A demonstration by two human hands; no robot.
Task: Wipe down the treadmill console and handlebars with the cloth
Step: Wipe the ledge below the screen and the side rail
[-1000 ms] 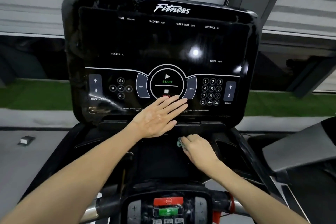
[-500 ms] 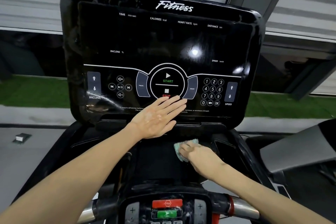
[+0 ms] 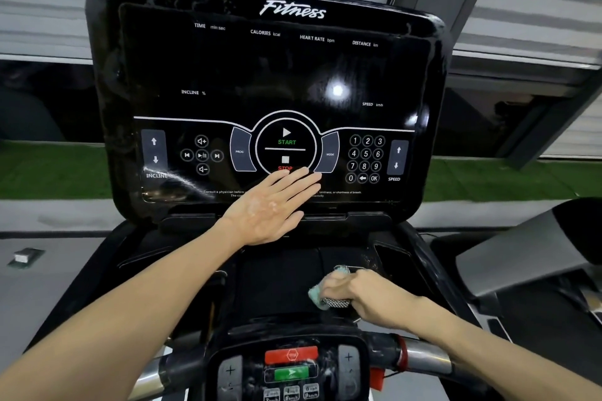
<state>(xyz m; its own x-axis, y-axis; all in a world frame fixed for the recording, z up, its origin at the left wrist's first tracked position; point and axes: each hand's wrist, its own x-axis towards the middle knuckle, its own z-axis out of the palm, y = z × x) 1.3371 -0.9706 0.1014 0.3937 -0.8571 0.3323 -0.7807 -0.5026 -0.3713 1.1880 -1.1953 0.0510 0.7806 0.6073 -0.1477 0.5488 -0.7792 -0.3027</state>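
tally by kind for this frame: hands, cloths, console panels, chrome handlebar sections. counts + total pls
Hands: 2, left hand and right hand
Cloths: 1, cloth under the right hand
Console panels: 2, upper console and lower keypad
Chrome handlebar sections: 2, left section and right section
Total: 7

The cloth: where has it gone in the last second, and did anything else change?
The right hand, gripping the cloth, slid it over the black tray below the console, back toward the person; more of the cloth now shows. Nothing was picked up or let go. The left hand stayed flat on the console by the STOP button.
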